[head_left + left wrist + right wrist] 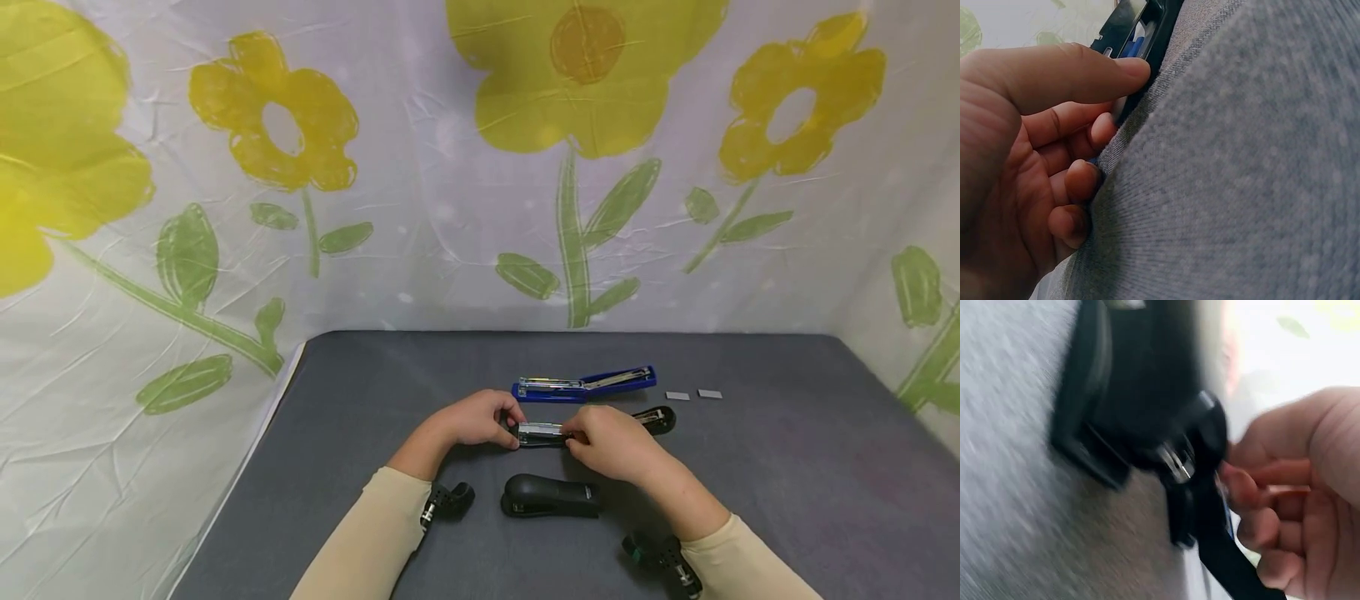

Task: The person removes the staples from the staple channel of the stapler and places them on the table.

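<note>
An open black stapler [540, 432] lies in the middle of the table in the head view, its silver magazine exposed and its cover folded out to the right. My left hand [482, 418] pinches its left end between thumb and fingers. In the left wrist view, the thumb [1132, 70] presses against the stapler's dark edge. My right hand [611, 442] has its thumb and fingertips pinched at the magazine's right part, near the hinge [1175, 464], covering the stapler's middle. Whether a small piece is between these fingertips, I cannot tell.
Behind it an open blue stapler [551, 388] lies flat. A closed black stapler [551, 496] sits in front, between both forearms. Two small grey staple strips, a left one [677, 396] and a right one [709, 394], lie at the right. A flower-printed curtain [420, 208] hangs behind the table.
</note>
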